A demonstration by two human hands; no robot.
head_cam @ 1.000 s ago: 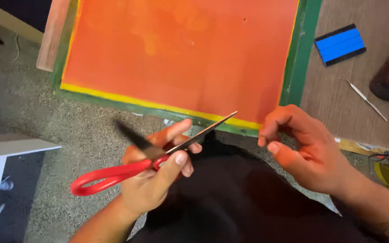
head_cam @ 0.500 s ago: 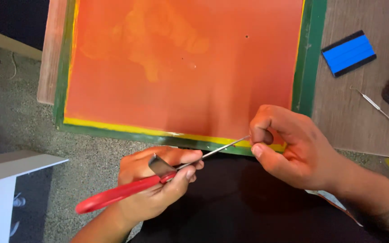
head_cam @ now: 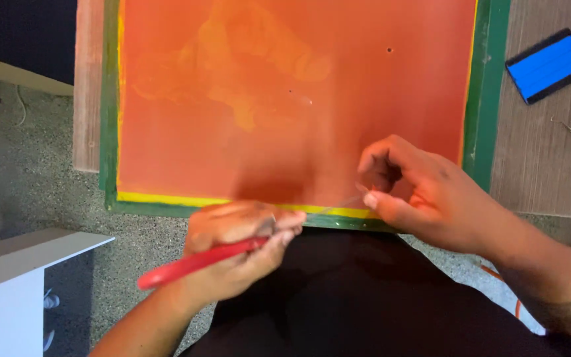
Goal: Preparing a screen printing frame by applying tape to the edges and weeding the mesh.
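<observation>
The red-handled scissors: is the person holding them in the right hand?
No, the red-handled scissors are gripped in the left hand, while the right hand pinches something small at the orange mat's edge.

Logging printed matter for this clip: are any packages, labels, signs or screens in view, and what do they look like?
No packages, labels or signs.
Printing screen: flat on the table, rectangular, orange mesh, yellow inner edge, green frame.
Blue pad: top right on the table, small rectangle, black edges; its kind is unclear.
</observation>
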